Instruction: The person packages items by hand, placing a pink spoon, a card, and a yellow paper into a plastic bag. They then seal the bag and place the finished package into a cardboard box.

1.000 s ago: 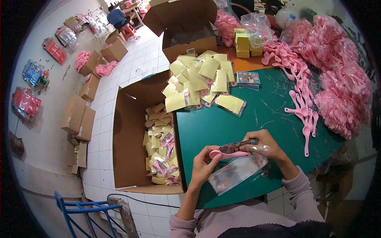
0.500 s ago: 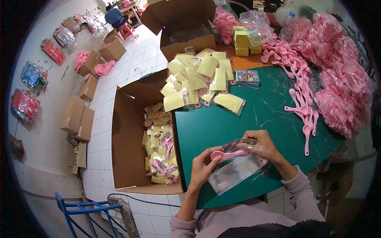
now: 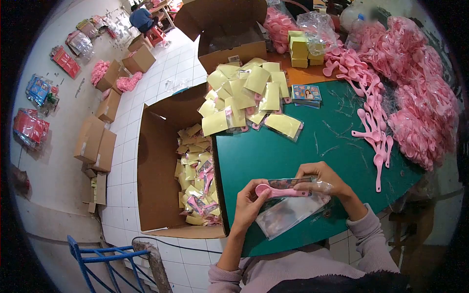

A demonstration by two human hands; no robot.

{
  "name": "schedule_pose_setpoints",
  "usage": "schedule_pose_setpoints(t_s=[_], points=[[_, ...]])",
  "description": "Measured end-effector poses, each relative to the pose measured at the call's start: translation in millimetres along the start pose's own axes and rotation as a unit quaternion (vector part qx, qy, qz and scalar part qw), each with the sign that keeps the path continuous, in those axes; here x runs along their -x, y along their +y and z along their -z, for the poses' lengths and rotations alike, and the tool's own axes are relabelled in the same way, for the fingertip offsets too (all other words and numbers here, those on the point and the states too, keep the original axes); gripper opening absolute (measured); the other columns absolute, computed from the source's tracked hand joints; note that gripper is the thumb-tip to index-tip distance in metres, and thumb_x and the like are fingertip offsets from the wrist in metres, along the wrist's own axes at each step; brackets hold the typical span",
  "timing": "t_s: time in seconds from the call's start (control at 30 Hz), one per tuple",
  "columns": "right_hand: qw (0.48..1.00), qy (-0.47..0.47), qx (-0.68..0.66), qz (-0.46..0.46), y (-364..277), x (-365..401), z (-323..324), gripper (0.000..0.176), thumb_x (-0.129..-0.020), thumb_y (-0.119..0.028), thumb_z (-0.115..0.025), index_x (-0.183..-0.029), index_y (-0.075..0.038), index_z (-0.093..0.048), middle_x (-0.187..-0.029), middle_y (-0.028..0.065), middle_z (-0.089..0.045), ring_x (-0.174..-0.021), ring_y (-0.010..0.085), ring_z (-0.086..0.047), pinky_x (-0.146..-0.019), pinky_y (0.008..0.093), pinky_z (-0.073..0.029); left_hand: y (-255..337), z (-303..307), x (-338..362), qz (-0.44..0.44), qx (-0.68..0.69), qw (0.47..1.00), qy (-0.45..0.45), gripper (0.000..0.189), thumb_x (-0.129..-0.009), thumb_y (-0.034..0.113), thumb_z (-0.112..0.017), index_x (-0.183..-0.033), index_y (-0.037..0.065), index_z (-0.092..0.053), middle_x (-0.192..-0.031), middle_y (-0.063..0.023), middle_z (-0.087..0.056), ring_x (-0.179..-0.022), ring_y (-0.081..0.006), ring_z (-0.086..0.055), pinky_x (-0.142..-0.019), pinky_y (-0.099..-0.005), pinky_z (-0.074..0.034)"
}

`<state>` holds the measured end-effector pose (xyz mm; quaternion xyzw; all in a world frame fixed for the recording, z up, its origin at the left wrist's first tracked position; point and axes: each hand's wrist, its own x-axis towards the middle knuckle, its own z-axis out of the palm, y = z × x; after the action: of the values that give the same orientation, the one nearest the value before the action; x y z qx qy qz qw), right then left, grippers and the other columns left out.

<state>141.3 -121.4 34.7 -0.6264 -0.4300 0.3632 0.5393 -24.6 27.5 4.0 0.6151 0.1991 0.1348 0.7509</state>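
Over the green table, my left hand [image 3: 250, 204] pinches a pink measuring spoon [image 3: 286, 192] by its round bowl, thumb in front. The spoon lies level, its holed handle end pointing right. Just behind it is a printed card [image 3: 283, 183], apparently in a clear plastic bag. My right hand [image 3: 326, 181] is closed on the card's right end, fingertips close to the spoon handle. Below both hands, clear flat plastic bags [image 3: 288, 215] lie on the table near its front edge.
Yellow-backed packs [image 3: 244, 93] are heaped behind, and a cardboard box [image 3: 161, 171] of similar packs stands left. Printed cards [image 3: 306, 94] are stacked at the back. Loose pink spoons [image 3: 373, 132] and a big bagged heap [image 3: 420, 102] lie right. A blue metal frame [image 3: 105, 259] stands lower left.
My right fingers have shifted off the spoon handle, so its holed end now shows. The card has been lowered and flattened behind the spoon. My left hand still grips the bowl.
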Motion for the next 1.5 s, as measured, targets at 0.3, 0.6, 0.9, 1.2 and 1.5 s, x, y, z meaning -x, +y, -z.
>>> schedule_pose_setpoints(t_s=[0.3, 0.6, 0.9, 1.2, 1.5], points=[[0.993, 0.047, 0.035, -0.106, -8.5, 0.7, -3.5, 0.014, -0.071, -0.014, -0.068, -0.075, -0.001, -0.064, -0.063, 0.0029, -0.060, -0.058, 0.0065, -0.052, -0.051, 0.0240, -0.041, -3.5, -0.1, 0.5, -0.001, 0.021, 0.999, -0.031, 0.022, -0.081, 0.004, -0.059, -0.102, 0.000, -0.052, -0.093, -0.0014, -0.054, -0.087, -0.0083, -0.052, -0.076, -0.0215, -0.044], [0.987, 0.132, 0.057, -0.073, 2.6, 1.5, -12.9, 0.018, -0.068, -0.016, -0.070, -0.069, -0.001, -0.062, -0.059, 0.0024, -0.058, -0.055, 0.0047, -0.048, -0.048, 0.0238, -0.037, 0.9, -0.2, -0.7, 0.000, -0.011, 0.999, -0.050, 0.034, -0.079, 0.003, -0.061, -0.112, -0.002, -0.050, -0.101, -0.0040, -0.056, -0.092, -0.0107, -0.053, -0.082, -0.0236, -0.044], [0.984, 0.102, 0.133, -0.058, -4.5, 2.1, -10.1, 0.019, -0.068, -0.017, -0.070, -0.073, 0.000, -0.063, -0.066, 0.0060, -0.062, -0.061, 0.0080, -0.055, -0.054, 0.0238, -0.042, -2.8, 4.4, -4.4, 0.024, -0.039, 0.996, -0.072, 0.031, -0.080, 0.008, -0.060, -0.108, -0.002, -0.051, -0.098, -0.0061, -0.058, -0.087, -0.0111, -0.055, -0.077, -0.0240, -0.047], [0.993, 0.020, 0.037, -0.110, -3.3, 2.2, 12.6, 0.016, -0.071, -0.013, -0.069, -0.072, 0.000, -0.060, -0.066, 0.0018, -0.059, -0.062, 0.0079, -0.052, -0.057, 0.0239, -0.044, 11.2, 4.3, -9.2, 0.055, 0.010, 0.995, -0.085, 0.034, -0.078, 0.007, -0.063, -0.110, 0.003, -0.052, -0.087, -0.0046, -0.061, -0.081, -0.0091, -0.056, -0.070, -0.0208, -0.047], [0.945, 0.149, 0.275, 0.095, -16.2, -8.9, 10.0, 0.022, -0.071, -0.019, -0.067, -0.083, -0.002, -0.061, -0.079, 0.0104, -0.061, -0.074, 0.0191, -0.058, -0.067, 0.0312, -0.046, 3.5, -13.8, -13.2, -0.001, -0.076, 0.997, 0.024, 0.045, -0.087, 0.013, -0.053, -0.125, 0.004, -0.032, -0.101, -0.0137, -0.055, -0.087, -0.0182, -0.059, -0.075, -0.0291, -0.049]])
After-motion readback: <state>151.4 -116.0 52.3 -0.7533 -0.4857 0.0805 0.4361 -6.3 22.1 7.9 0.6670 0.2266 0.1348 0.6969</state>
